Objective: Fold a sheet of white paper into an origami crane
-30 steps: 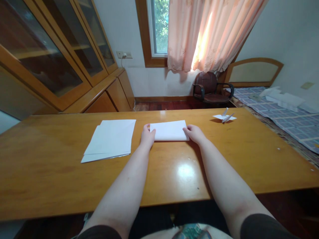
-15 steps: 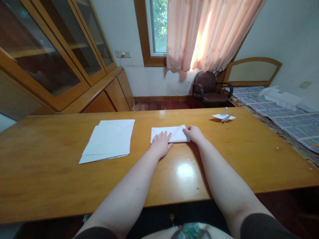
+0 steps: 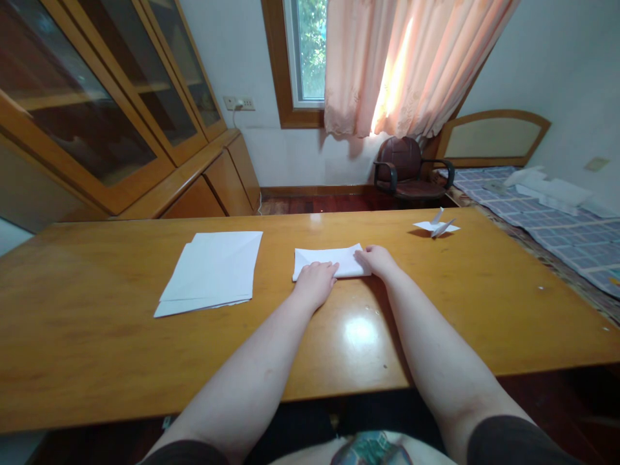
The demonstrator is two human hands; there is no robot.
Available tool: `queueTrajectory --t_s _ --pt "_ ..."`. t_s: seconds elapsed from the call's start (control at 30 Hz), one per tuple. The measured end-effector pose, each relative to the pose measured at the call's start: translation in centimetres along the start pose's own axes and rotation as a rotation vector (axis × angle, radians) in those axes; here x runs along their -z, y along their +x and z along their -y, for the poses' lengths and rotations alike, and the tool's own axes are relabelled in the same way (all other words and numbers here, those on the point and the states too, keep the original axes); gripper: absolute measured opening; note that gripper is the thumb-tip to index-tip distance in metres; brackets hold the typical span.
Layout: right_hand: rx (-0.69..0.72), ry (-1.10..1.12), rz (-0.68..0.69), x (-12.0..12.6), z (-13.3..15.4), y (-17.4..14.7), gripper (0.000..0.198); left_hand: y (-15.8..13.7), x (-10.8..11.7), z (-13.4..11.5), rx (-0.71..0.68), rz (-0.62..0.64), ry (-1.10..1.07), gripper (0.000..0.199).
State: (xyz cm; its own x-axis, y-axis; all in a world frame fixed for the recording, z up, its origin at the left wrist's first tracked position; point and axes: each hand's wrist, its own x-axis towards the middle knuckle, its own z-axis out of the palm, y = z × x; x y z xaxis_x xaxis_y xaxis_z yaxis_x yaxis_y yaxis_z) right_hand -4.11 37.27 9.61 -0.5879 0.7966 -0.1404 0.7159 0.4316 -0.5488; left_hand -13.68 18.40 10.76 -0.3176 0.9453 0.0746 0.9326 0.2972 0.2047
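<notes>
A white sheet of paper (image 3: 345, 256), folded into a long rectangle, lies on the wooden table. My left hand (image 3: 316, 283) is on its near edge left of the middle, its fingers drawn together and bent over the edge; the fingertips are partly hidden. At the right end of the folded paper, my right hand (image 3: 378, 259) grips it, the thumb on top and the other fingers mostly hidden beneath or behind.
A stack of white paper sheets (image 3: 213, 268) lies to the left on the table (image 3: 232, 361). A folded paper crane (image 3: 437, 226) stands toward the far right edge. Beyond the table are a brown armchair (image 3: 404, 168), a bed (image 3: 547, 206) and a glass-fronted cabinet (image 3: 145, 174).
My left hand has slid slightly right and toward me along the paper, and its spread fingers have drawn together and bent. The right hand keeps its hold at the right end.
</notes>
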Motion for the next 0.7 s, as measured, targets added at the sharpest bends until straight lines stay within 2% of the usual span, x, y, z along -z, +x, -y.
queueTrajectory --t_s 0.13,0.3,0.4,0.7 --pt "0.016 -0.004 -0.016 -0.14 0.09 -0.01 0.030 0.19 0.28 0.13 -0.061 -0.004 -0.056 0.039" --pt "0.028 -0.025 -0.118 0.10 0.31 -0.35 0.033 0.38 0.15 0.28 -0.076 -0.049 -0.044 0.043" --pt "0.031 -0.008 -0.173 0.10 0.28 -0.43 0.028 0.33 -0.06 0.21 -0.097 -0.027 -0.051 0.040" --pt "0.078 0.035 -0.163 -0.44 0.14 -0.20 0.020 0.16 0.15 -0.02 -0.094 0.031 -0.104 0.039"
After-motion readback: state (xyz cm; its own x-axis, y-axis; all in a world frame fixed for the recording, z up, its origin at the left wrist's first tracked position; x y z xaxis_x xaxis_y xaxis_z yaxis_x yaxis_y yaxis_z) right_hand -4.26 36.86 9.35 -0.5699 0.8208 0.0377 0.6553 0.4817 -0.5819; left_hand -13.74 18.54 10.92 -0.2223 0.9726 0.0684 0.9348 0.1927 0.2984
